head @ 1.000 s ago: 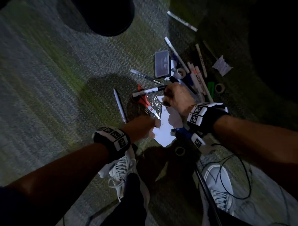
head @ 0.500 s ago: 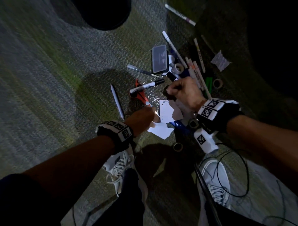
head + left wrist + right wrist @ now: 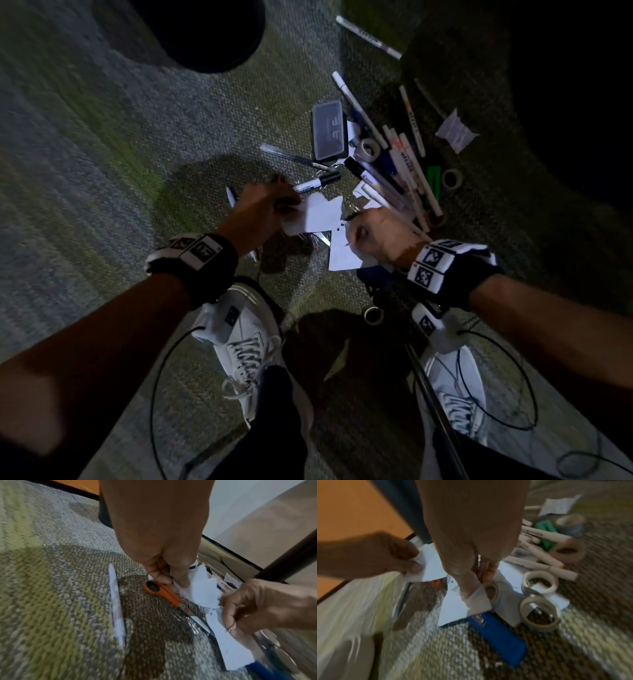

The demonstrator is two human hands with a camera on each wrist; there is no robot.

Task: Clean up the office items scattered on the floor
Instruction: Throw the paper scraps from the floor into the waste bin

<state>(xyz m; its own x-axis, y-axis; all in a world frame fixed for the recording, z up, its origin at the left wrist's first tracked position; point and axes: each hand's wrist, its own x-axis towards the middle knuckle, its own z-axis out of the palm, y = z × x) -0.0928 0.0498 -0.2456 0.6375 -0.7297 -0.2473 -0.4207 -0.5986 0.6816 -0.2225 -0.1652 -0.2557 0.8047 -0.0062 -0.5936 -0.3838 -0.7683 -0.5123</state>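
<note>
Left wrist view shows the left hand (image 3: 164, 555) with its grip pinched on a crumpled white paper scrap (image 3: 199, 588) at frame centre, fingertips touching the orange scissors (image 3: 164, 592) on the carpet floor (image 3: 51, 601). Lower right, the right hand (image 3: 254, 605) has its grip curled round another white paper piece (image 3: 229, 642) above a blue stapler (image 3: 498, 632). Markers (image 3: 404, 164), tape rolls (image 3: 539, 582) and a clear case (image 3: 328, 130) lie scattered toward the head view's upper right.
</note>
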